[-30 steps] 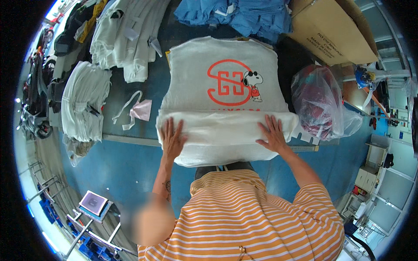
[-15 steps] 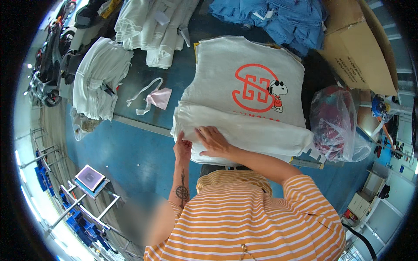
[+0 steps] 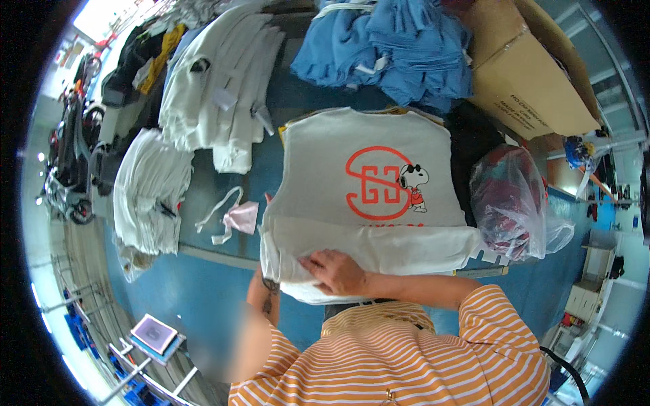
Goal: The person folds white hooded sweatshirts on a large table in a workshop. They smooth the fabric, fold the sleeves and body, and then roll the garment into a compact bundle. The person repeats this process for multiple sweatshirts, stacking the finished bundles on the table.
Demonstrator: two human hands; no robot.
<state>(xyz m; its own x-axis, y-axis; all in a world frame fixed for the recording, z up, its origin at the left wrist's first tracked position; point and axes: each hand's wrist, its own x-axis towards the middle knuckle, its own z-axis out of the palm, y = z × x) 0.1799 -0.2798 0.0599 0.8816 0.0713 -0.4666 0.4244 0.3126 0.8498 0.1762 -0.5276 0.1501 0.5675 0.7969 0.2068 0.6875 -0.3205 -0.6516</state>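
Note:
A stack of white sleeveless shirt panels (image 3: 315, 179) lies in front of me, with a red emblem and a cartoon dog printed on the top one. Its near part is folded back in a thick band (image 3: 420, 247). My right hand (image 3: 335, 272) is on the left half of that band, fingers curled and gripping the white cloth at its near edge. My left forearm (image 3: 261, 298) reaches up to the stack's left near corner. The left hand itself is hidden beneath or behind the cloth there, so its fingers cannot be made out.
Left of the stack lie a pale pink cloth piece with a strap (image 3: 240, 218) and piles of white garments (image 3: 152, 196). Blue folded fabric (image 3: 413, 57) sits at the back. A cardboard box (image 3: 521, 74) and a clear plastic bag with dark red contents (image 3: 508, 203) stand right.
The view has shifted, so the table sits lower in it. My left hand has gone from the stack's near left corner to under or behind the cloth. My right hand's spread fingers have curled.

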